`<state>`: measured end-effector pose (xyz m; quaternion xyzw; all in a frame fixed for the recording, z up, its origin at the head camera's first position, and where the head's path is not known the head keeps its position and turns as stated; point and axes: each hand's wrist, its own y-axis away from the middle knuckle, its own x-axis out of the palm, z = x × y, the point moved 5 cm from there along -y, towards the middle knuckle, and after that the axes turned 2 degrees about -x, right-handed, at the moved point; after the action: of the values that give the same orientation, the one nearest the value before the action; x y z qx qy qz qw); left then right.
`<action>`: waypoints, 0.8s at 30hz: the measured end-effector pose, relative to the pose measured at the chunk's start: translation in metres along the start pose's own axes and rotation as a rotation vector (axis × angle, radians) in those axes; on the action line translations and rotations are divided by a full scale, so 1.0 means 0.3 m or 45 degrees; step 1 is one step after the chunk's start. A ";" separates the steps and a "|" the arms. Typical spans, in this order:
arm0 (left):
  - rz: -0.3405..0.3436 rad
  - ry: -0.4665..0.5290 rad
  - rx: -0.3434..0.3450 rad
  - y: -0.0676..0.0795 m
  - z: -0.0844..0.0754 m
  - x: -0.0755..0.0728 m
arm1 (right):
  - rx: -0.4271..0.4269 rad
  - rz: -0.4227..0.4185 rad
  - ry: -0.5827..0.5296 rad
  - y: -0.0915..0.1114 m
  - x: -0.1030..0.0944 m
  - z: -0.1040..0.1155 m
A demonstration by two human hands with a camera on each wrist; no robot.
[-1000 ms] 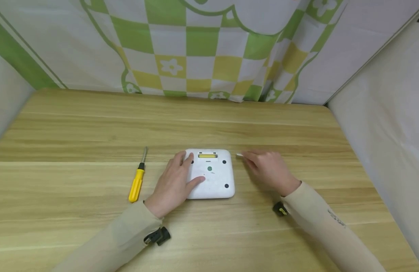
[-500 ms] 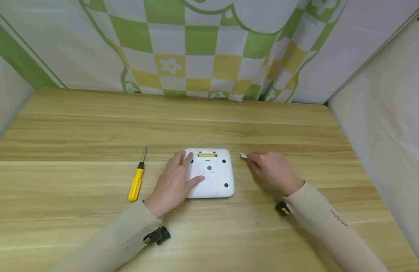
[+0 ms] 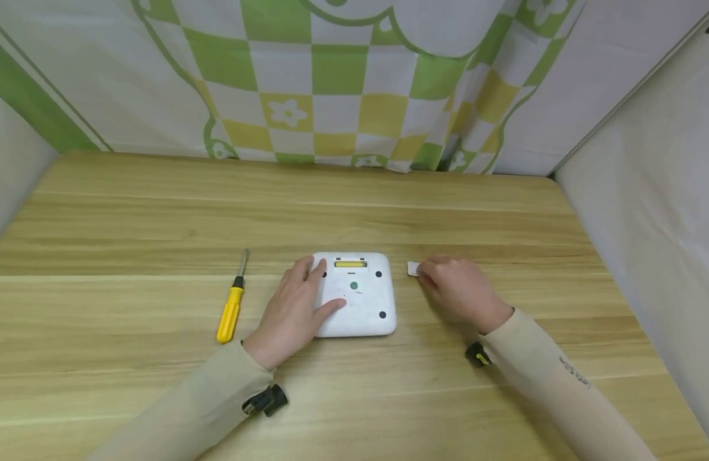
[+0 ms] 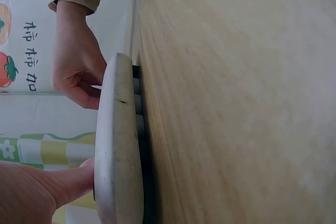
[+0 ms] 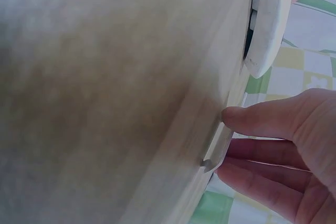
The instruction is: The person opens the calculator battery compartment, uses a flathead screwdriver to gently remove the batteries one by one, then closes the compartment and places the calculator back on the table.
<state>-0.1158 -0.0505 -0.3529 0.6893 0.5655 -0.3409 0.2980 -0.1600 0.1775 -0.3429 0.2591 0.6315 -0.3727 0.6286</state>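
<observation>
A white calculator (image 3: 366, 307) lies keys down on the table, its back up. A yellow battery (image 3: 350, 264) shows in the uncovered slot near its far edge. My left hand (image 3: 291, 314) rests on the calculator's left side, thumb spread over the back; in the left wrist view the thumb (image 4: 73, 182) touches the back surface. To the right of the calculator, my right hand (image 3: 461, 288) pinches a small white battery cover (image 3: 413, 268) close over the table. The right wrist view shows thumb and fingers at the edge of this cover (image 5: 219, 142).
Left of the left hand lies a screwdriver (image 3: 230, 314) with a yellow handle, tip pointing away. The wooden table (image 3: 159, 218) ends at the back against a green and yellow checked curtain (image 3: 337, 83). A white cloth wall (image 3: 648, 192) stands on the right.
My right hand has drawn slightly right, away from the calculator, and the battery cover has turned so more of its face shows. The left hand and the calculator stay put.
</observation>
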 end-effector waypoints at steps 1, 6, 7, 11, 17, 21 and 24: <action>0.000 0.000 0.000 0.000 0.000 0.000 | -0.003 0.000 0.000 0.000 0.000 0.001; 0.003 -0.002 -0.002 0.001 0.000 0.000 | -0.004 -0.009 -0.017 0.001 -0.002 0.004; 0.004 -0.001 -0.003 0.001 0.000 0.000 | -0.005 -0.011 -0.020 0.002 -0.003 0.003; 0.005 -0.002 0.001 0.001 0.001 0.001 | -0.009 -0.014 -0.034 0.003 -0.001 0.000; 0.002 -0.006 0.002 0.001 0.002 -0.001 | -0.010 -0.004 -0.053 0.002 0.002 -0.002; 0.001 -0.002 0.006 0.001 0.002 -0.001 | -0.011 -0.005 -0.059 0.003 0.001 -0.003; -0.001 0.000 0.008 0.001 0.002 -0.002 | -0.013 -0.005 -0.061 0.003 0.002 -0.004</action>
<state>-0.1158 -0.0513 -0.3526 0.6899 0.5648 -0.3429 0.2957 -0.1601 0.1788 -0.3438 0.2457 0.6187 -0.3768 0.6441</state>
